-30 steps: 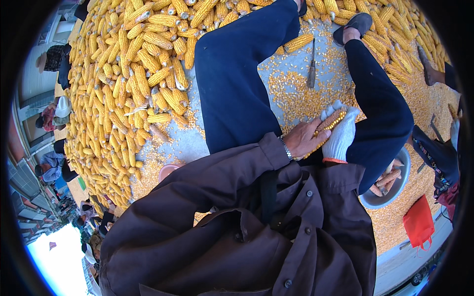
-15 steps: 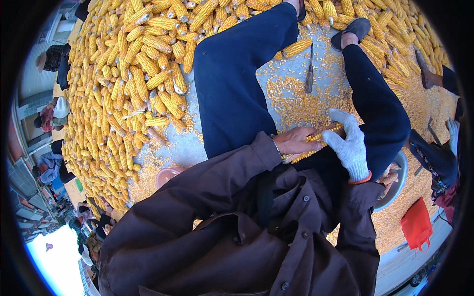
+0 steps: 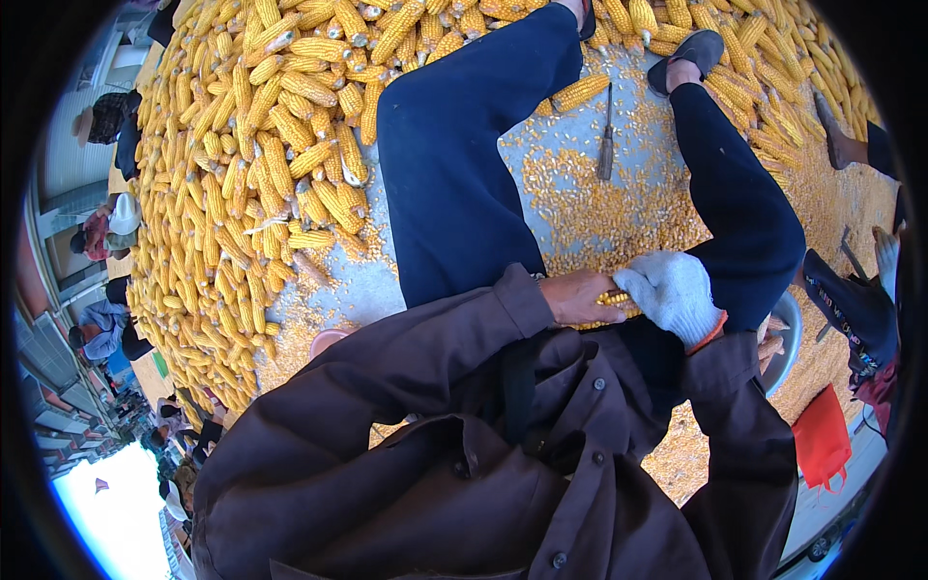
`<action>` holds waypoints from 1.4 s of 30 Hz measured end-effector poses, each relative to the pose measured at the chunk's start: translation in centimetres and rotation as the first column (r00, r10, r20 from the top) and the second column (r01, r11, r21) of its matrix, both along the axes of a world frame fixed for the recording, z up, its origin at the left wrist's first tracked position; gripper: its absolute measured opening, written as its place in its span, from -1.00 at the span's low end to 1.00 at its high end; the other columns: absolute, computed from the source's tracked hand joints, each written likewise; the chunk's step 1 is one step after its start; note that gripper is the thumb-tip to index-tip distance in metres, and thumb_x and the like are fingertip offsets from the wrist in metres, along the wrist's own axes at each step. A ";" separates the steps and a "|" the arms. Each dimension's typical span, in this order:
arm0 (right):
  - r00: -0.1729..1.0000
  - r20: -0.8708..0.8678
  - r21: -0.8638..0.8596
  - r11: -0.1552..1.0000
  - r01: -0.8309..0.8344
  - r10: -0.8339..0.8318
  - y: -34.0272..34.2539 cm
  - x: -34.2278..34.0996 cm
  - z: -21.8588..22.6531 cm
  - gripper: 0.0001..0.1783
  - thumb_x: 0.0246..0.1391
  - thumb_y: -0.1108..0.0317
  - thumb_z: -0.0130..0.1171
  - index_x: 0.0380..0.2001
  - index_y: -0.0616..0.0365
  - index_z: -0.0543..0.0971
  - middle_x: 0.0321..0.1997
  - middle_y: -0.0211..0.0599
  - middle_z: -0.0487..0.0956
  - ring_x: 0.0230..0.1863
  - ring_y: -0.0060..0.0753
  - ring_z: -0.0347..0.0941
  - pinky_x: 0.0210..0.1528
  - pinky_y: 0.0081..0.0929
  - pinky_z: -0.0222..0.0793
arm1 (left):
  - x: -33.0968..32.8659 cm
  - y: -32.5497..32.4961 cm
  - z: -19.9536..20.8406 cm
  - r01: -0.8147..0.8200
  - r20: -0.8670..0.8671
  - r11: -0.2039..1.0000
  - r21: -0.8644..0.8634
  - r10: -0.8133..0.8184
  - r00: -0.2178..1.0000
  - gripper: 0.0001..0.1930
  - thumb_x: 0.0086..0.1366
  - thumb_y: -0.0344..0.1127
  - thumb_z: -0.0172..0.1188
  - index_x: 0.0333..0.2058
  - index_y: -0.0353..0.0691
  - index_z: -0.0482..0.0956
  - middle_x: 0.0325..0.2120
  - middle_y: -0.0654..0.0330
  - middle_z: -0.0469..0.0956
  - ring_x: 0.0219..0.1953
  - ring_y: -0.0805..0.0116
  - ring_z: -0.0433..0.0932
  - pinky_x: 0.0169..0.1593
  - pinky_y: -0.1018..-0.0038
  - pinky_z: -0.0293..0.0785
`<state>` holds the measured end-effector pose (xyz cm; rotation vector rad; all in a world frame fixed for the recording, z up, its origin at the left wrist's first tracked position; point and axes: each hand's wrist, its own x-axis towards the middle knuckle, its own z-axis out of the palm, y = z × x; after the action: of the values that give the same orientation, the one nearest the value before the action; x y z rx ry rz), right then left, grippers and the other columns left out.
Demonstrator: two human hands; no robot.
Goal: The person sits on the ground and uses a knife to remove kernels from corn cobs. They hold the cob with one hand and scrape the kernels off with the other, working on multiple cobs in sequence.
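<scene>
Over my lap, my bare left hand grips a corn cob with yellow kernels on it. My right hand, in a white knitted glove with an orange cuff, is closed over the cob's right end, its fingers curled and pressed against it. The gloved hand hides much of the cob, and whether a second cob is in it I cannot tell. Loose kernels lie scattered on the floor between my legs. Farther off, a screwdriver-like tool lies among them, near a whole cob.
A large heap of corn cobs spreads across the far and left side. Right of my lap stands a metal basin with stripped cobs; a pink bowl sits at left. A red bag and a co-worker's gloved hand are at right.
My right hand has curled from stretched fingers into a closed grip and come down over the cob. The cob pieces seen between my hands before are now mostly covered.
</scene>
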<state>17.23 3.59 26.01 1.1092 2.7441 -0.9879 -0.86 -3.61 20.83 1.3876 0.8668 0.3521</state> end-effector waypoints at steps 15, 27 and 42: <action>0.912 0.151 -0.536 0.743 0.400 -0.382 2.4 -0.2 -4.6 -0.41 0.16 -0.14 0.04 -0.45 0.28 0.62 -0.68 -0.13 0.50 -0.59 -0.25 0.46 -0.44 -0.34 0.36 | 0.5 -0.8 -0.4 0.011 -0.153 0.993 0.115 0.007 0.988 -0.48 0.28 0.05 0.08 -0.16 -0.41 0.43 -0.34 -0.22 0.51 -0.22 -0.17 0.51 -0.14 0.13 0.39; 0.650 -0.280 -0.562 0.669 0.486 -0.707 3.0 2.3 -1.0 -0.48 0.25 0.04 0.02 0.02 0.32 0.49 -0.08 -0.24 0.57 -0.11 -0.47 0.46 0.00 -0.56 0.33 | 0.4 -0.1 0.2 -0.172 -0.123 0.979 0.108 0.185 0.975 -0.44 0.35 0.09 -0.06 -0.25 -0.47 0.45 -0.43 -0.29 0.50 -0.29 -0.21 0.50 -0.17 0.08 0.39; 0.808 -0.252 -0.172 0.847 0.504 -0.532 0.2 -0.2 -1.7 -0.69 0.17 0.20 0.12 -0.44 0.27 0.58 -0.54 -0.03 0.51 -0.50 -0.14 0.47 -0.41 -0.34 0.33 | 0.2 -0.1 -2.0 -0.357 -0.023 0.929 0.101 0.361 0.932 -0.55 0.45 -0.11 -0.17 -0.50 -0.40 0.34 -0.69 0.07 0.26 -0.59 0.35 0.19 -0.42 0.31 0.23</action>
<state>17.06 3.77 24.27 1.9007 2.5962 -1.4274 -0.62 -3.75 18.80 1.3239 1.1547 0.6543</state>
